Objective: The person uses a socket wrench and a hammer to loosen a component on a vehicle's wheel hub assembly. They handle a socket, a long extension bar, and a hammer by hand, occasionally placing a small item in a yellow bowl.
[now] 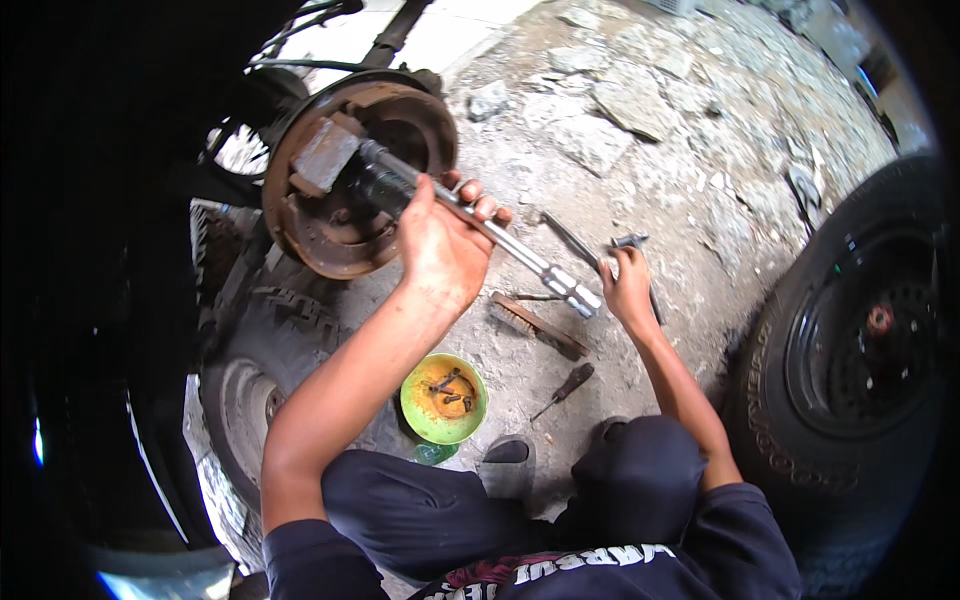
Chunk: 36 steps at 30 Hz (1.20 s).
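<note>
My left hand is closed around a long chrome socket wrench bar, which slants down to the right. Its upper end meets the rusty wheel hub assembly, beside a worn rectangular metal block. A dark cylindrical part sits just under the bar. Lower right, my right hand is curled near the ground around a dark metal tool with a short crosswise head; my fingers partly hide it. Against that hand lies a dark bar.
A wire brush and a screwdriver lie on the ground. A green bowl holds several bolts in orange-brown residue. One tire stands at right, another wheel lies at left. Broken stone slabs cover the far ground.
</note>
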Motion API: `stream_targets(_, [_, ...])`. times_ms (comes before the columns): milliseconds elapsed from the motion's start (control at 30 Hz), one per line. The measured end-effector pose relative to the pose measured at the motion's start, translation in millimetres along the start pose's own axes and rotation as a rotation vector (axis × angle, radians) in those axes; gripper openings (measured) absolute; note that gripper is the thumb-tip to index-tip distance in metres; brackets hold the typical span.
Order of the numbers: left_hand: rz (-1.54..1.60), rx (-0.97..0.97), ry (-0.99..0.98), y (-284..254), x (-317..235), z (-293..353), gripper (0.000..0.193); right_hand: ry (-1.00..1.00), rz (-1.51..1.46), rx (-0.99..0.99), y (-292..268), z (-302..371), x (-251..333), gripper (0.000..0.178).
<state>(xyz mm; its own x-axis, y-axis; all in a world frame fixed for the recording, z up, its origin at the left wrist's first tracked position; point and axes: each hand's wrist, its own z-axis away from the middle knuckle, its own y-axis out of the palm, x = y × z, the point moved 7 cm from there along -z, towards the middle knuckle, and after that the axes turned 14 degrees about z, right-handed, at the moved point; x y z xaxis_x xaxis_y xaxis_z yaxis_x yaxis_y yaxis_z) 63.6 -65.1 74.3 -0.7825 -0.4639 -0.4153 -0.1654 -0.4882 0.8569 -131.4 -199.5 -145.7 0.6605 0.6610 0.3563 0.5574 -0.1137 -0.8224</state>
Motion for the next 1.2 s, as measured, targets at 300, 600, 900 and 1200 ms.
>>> stream_targets(300, [-0.093,0.086,0.036,-2,-13,2,0.039,0.393,-1.803,1.255,-131,-48,182,0.05])
stream_targets(600, [-0.018,-0.078,0.098,5,-19,7,0.043,-0.508,-0.36,0.267,-203,-63,205,0.055])
stream_targets(900, [0.385,0.348,0.037,14,-12,-10,0.044,0.252,-1.296,1.07,-176,-61,172,0.043])
stream_targets(1200, [-0.007,0.044,0.1,7,-15,9,0.029,0.084,-0.971,0.193,-204,-62,165,0.038])
